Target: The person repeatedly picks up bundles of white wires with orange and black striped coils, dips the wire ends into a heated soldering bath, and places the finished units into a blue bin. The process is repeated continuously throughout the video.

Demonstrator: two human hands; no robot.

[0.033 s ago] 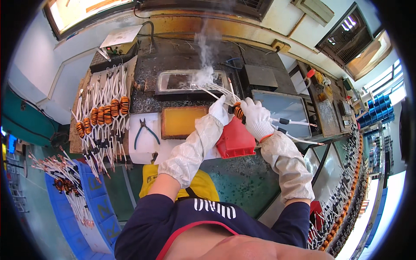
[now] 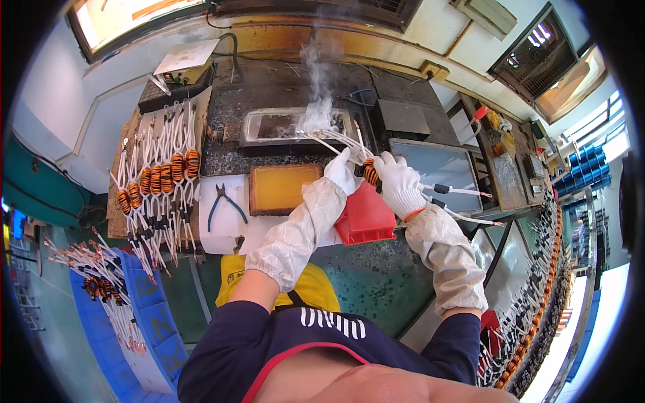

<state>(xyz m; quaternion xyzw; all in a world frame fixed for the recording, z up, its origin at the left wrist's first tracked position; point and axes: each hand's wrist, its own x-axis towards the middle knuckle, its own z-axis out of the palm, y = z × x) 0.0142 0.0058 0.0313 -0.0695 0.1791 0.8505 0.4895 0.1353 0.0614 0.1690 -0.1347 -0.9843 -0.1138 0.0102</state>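
Both my hands wear white gloves and white sleeve covers. My left hand and my right hand together grip an orange-wound coil with long white leads. The lead tips reach into a rectangular metal solder pot, and smoke rises from there. More white leads with black ends trail to the right of my right hand. A red plastic box sits just below my hands.
A yellow pad in a tray and blue-handled pliers lie left of the hands. Several finished coils lie in a row at far left, above a blue bin. A grey plate is on the right.
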